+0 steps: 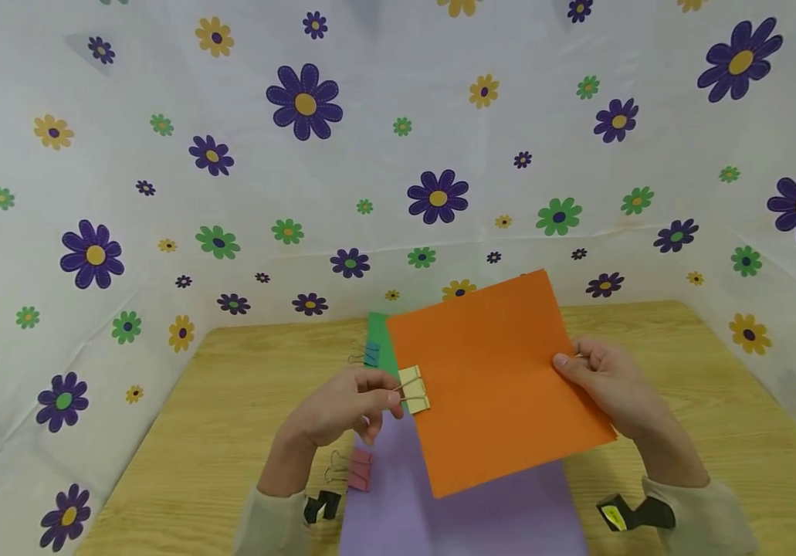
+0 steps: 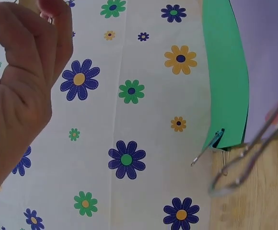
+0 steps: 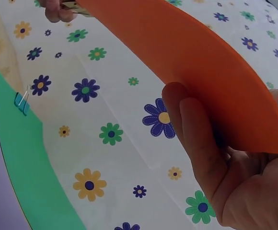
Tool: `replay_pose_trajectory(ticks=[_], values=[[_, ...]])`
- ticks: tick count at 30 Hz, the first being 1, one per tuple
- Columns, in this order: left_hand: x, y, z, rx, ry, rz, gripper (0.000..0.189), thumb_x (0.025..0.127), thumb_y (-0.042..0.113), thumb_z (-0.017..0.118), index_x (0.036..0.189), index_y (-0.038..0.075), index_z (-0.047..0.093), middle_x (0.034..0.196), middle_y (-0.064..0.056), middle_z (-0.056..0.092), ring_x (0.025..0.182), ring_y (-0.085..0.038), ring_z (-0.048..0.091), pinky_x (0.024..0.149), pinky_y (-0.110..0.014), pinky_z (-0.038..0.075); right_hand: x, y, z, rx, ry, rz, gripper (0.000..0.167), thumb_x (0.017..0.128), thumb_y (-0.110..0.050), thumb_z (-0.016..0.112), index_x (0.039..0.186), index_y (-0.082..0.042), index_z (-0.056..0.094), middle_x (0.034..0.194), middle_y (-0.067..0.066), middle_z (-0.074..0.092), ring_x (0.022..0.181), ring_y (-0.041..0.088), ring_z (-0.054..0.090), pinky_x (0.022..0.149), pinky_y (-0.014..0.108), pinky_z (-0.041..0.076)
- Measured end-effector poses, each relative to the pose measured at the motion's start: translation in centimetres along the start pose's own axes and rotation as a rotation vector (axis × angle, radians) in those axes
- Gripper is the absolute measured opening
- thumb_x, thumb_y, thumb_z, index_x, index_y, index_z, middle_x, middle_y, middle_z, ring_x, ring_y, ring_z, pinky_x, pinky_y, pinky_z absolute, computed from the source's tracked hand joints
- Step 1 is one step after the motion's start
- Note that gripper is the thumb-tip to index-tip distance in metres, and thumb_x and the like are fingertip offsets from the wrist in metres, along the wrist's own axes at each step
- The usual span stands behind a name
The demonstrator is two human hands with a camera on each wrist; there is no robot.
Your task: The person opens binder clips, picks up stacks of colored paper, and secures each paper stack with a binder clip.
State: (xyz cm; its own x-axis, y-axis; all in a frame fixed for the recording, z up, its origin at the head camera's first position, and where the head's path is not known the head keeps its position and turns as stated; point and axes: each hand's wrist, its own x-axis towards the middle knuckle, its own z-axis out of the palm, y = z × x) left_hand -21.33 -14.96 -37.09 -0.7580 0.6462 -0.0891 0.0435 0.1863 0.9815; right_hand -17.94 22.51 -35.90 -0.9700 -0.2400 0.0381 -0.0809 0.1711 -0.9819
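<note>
A stack of orange paper [image 1: 495, 386] is held up and tilted between both hands, with a yellow binder clip [image 1: 414, 390] on its left edge. My left hand [image 1: 352, 405] pinches the wire handles of that clip. Around the right edge of the paper, my right hand [image 1: 606, 382] grips with the thumb on the front face and fingers behind, as the right wrist view shows. Below lie purple paper [image 1: 398, 510] bearing a pink binder clip [image 1: 360, 470] and green paper [image 2: 227, 76] bearing a blue binder clip [image 3: 21, 103].
The papers lie on a wooden table [image 1: 231, 432]. A white flower-print cloth [image 1: 370, 154] hangs behind it and along both sides. Black wrist straps [image 1: 637, 513] sit at the sleeves.
</note>
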Motion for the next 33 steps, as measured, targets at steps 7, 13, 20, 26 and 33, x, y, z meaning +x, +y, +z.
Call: replay_pose_trajectory(ticks=[7,13,20,26,33], values=[[-0.3,0.5,-0.2,0.015,-0.009,-0.051,0.045,0.099,0.021,0.058,0.129,-0.012,0.052,0.102,-0.015,0.067,0.064,-0.015,0.058,0.058,-0.028,0.057,-0.1,0.8,0.0,0.004,-0.042,-0.047,0.036,0.105,-0.017,0.051,0.115,0.018,0.050,0.083,0.009,0.070,0.066,0.027,0.071,0.062,0.040,0.060],[0.0,0.7,-0.1,0.042,0.010,-0.082,0.045,0.099,0.023,0.059,0.130,-0.010,0.053,0.119,-0.021,0.061,0.086,-0.022,0.061,0.070,-0.037,0.060,-0.1,1.0,-0.2,-0.025,-0.037,-0.041,0.034,0.105,-0.017,0.051,0.112,0.016,0.052,0.084,0.012,0.068,0.067,0.025,0.070,0.063,0.038,0.060],[1.2,0.9,0.4,0.092,0.032,-0.107,0.044,0.099,0.026,0.058,0.130,-0.005,0.055,0.133,-0.019,0.054,0.106,-0.029,0.052,0.085,-0.044,0.058,-0.2,1.1,-1.3,-0.053,-0.014,-0.021,0.034,0.105,-0.015,0.050,0.115,0.017,0.050,0.088,0.012,0.067,0.071,0.021,0.069,0.067,0.035,0.059],[2.6,1.7,1.4,0.120,0.054,-0.103,0.044,0.097,0.027,0.061,0.129,-0.003,0.058,0.128,-0.016,0.058,0.103,-0.032,0.052,0.084,-0.041,0.058,-0.6,1.3,-2.9,-0.076,0.011,-0.008,0.035,0.105,-0.014,0.048,0.117,0.019,0.048,0.087,0.008,0.065,0.071,0.018,0.068,0.067,0.033,0.058],[4.6,2.5,3.1,0.115,0.079,-0.108,0.043,0.096,0.028,0.064,0.128,-0.001,0.061,0.121,-0.012,0.061,0.089,-0.023,0.053,0.081,-0.039,0.059,-1.4,1.2,-5.0,-0.112,0.034,-0.001,0.036,0.106,-0.016,0.046,0.117,0.019,0.048,0.089,0.007,0.064,0.073,0.016,0.066,0.068,0.031,0.058]])
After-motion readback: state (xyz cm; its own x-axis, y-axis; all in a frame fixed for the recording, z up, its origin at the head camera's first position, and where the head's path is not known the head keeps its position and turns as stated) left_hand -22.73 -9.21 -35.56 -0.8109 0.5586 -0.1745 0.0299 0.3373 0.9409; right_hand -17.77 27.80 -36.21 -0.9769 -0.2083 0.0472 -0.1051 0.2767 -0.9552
